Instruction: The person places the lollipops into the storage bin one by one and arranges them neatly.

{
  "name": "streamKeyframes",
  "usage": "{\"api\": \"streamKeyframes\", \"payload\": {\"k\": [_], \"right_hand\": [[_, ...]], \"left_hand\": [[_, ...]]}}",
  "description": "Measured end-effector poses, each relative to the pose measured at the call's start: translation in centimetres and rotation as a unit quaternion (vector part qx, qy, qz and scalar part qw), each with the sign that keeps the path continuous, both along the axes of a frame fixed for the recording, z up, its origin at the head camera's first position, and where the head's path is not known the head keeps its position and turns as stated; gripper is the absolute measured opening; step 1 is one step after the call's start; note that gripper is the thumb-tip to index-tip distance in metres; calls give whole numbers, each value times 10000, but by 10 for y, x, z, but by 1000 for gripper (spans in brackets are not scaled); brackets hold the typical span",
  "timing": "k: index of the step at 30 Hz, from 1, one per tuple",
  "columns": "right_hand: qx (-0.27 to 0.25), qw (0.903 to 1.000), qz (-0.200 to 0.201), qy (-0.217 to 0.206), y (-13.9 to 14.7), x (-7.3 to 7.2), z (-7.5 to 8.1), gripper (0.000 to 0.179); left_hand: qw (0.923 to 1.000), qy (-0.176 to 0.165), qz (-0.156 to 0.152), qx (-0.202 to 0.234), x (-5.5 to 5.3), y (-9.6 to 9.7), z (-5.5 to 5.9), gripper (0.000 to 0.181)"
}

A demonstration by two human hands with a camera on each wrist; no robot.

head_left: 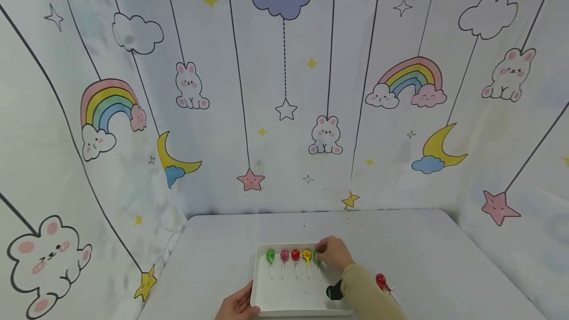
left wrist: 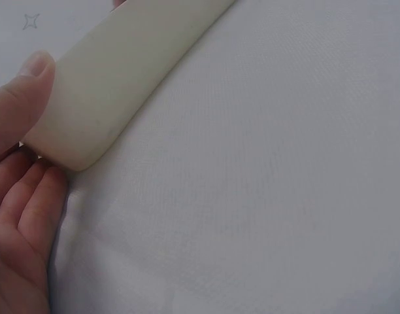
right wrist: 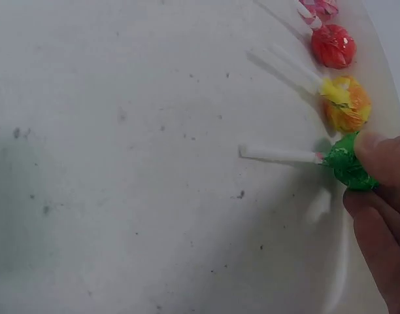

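Note:
A shallow white tray [head_left: 289, 298] lies on the table. Its near left corner is held by my left hand [head_left: 237, 304], thumb on the side wall [left wrist: 89, 104] and fingers at the corner. At the far right of the tray, my right hand [head_left: 336, 255] pinches the wrapped head of a green lollipop [right wrist: 347, 163] between thumb and finger; its white stick points toward the near side. Left of it, in a row along the far rim, lie a yellow lollipop [head_left: 307, 255], a red lollipop [head_left: 295, 255], a pink lollipop [head_left: 284, 256] and another green lollipop [head_left: 270, 256].
Right of the tray, beside the right sleeve [head_left: 369, 290], red-wrapped lollipops [head_left: 382, 282] lie on the white table [head_left: 213, 251]; the sleeve partly hides that area. A black device [head_left: 334, 291] sits at the right wrist. Behind stands a cloth backdrop [head_left: 284, 162] with printed rabbits and stars.

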State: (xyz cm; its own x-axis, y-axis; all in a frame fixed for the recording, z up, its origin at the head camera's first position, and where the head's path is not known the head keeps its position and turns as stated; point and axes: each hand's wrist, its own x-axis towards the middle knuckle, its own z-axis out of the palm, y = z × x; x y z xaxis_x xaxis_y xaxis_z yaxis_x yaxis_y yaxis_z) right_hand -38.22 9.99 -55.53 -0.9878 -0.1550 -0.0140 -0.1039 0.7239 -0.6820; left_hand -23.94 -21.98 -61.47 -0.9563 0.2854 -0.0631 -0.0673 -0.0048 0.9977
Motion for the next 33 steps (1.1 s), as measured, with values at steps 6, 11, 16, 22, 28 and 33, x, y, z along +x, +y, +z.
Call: {"api": "streamKeyframes", "payload": {"k": [6, 11, 16, 22, 28, 33], "right_hand": [[92, 9998, -148, 77, -4, 4, 0, 13], [167, 9995, -239, 135, -8, 7, 3, 11], [351, 9984, -377, 221, -13, 7, 1, 12], [418, 9977, -389, 374, -14, 7, -3, 14], [442, 9967, -348, 579, -15, 7, -7, 13], [394, 9969, -385, 567, -16, 8, -4, 12]], "left_hand": [[10000, -43, 17, 53, -1, 0, -2, 88], [9999, -75, 63, 59, -2, -1, -4, 88], [9997, -159, 37, 167, -3, -2, -5, 87], [9995, -197, 28, 240, -3, 0, -3, 87], [9991, -266, 26, 316, -2, 1, -3, 87], [9988, -301, -1, 399, -4, 0, -4, 87]]}}
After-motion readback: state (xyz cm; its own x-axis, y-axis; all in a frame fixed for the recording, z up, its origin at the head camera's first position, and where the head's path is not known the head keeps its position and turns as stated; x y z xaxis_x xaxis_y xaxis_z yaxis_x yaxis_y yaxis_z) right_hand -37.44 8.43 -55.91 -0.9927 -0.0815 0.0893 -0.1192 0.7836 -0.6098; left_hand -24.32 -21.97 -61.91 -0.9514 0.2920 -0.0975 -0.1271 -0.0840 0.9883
